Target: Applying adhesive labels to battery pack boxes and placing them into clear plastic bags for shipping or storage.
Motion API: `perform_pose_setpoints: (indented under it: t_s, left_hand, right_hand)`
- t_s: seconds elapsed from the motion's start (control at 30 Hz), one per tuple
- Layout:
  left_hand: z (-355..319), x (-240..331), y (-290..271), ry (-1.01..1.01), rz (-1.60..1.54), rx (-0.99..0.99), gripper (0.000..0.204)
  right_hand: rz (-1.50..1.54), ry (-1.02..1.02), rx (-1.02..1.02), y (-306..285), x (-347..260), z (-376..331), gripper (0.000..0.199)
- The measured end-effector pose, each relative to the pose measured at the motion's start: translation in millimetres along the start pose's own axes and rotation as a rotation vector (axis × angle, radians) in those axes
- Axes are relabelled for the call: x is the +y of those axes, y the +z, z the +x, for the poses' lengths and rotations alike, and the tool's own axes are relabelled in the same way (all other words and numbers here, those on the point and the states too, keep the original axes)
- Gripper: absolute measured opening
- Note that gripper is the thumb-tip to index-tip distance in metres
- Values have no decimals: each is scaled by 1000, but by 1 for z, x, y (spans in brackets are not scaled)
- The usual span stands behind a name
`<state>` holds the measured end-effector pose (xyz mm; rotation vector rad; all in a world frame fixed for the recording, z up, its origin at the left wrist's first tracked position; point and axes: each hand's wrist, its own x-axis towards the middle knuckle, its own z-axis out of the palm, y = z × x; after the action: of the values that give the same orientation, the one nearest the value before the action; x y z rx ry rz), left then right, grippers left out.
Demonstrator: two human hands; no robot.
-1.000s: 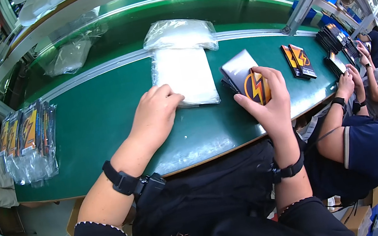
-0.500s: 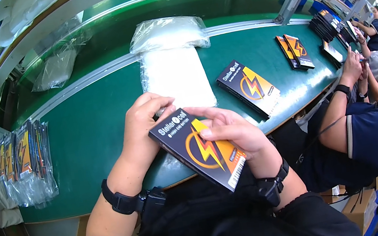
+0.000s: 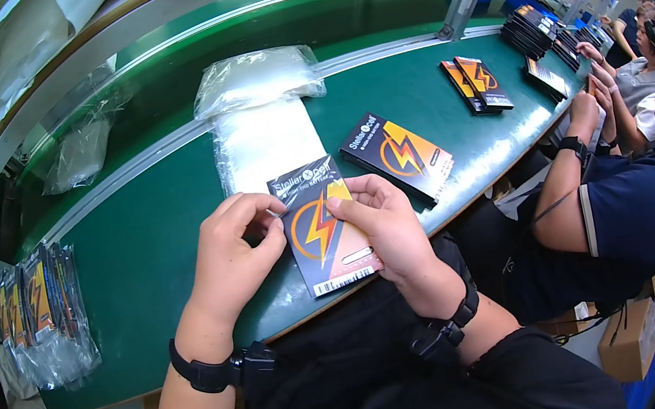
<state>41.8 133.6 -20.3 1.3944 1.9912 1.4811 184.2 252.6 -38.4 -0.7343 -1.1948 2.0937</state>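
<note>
A flat battery box (image 3: 324, 235), black and orange with a lightning bolt, is held upright over the table's near edge. My right hand (image 3: 387, 225) grips its right side, thumb on the front face and fingers behind. At its upper left edge, my left hand (image 3: 236, 250) has thumb and forefinger curled together in a pinch; what lies between them is too small to make out. Shine near the box's top may be clear film, but I cannot tell. Just beyond lies a stack of clear plastic bags (image 3: 261, 142). Another battery box (image 3: 397, 154) rests right of my hands.
Bagged battery boxes (image 3: 42, 309) stand in a row at the left end of the green table (image 3: 151, 234). Two more boxes (image 3: 476, 84) lie farther right, before a dark stack (image 3: 528, 32). A co-worker (image 3: 638, 196) sits close on the right. A metal rail crosses behind.
The battery box has turned from a slant to nearly upright and shifted slightly left. My left fingers have come from behind its top to its left edge. The view has shifted a little right.
</note>
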Motion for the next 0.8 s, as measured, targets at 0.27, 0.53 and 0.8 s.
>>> perform_pose_setpoints:
  t_s: [0.27,0.53,0.8]
  left_hand:
    - [-11,11,18,-346,-697,99,31]
    - [-23,18,6,-469,-1074,395,17]
    - [-50,51,17,-239,-965,-324,34]
  right_hand:
    - [-70,-63,-135,14,6,-25,23]
    - [-400,-206,-541,3,-7,-28,80]
    - [-417,-1073,-65,10,-43,-42,37]
